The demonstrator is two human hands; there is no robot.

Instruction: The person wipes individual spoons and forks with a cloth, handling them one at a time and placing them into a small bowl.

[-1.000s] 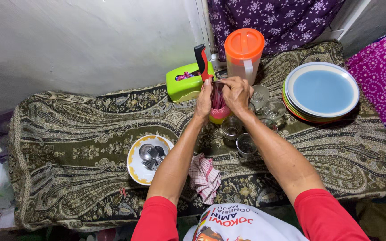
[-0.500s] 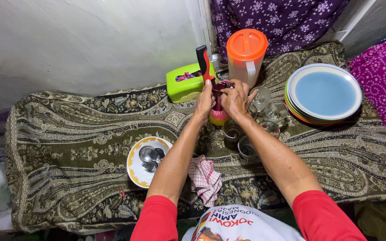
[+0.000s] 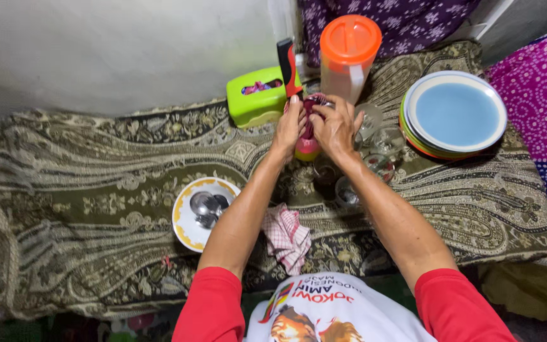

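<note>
Both of my hands close around a pink and yellow cup-like holder [image 3: 306, 149] standing on the patterned cloth. My left hand [image 3: 289, 126] grips its left side, my right hand [image 3: 335, 126] its right side and top. A dark red bundle [image 3: 312, 104] shows at the holder's mouth between my fingers. A knife with a black and red handle [image 3: 288, 60] sticks up just behind my left hand.
A green tissue box [image 3: 256, 101] and an orange-lidded jug [image 3: 345, 54] stand behind. Several drinking glasses [image 3: 381, 149] cluster right of my hands. Stacked plates [image 3: 456, 117] lie far right. A yellow-rimmed plate [image 3: 188, 237] with spoons and a checked rag [image 3: 286, 235] lie nearer me.
The view has shifted down and slightly left. My hands stay wrapped on the holder, my right fingers a little more over its top.
</note>
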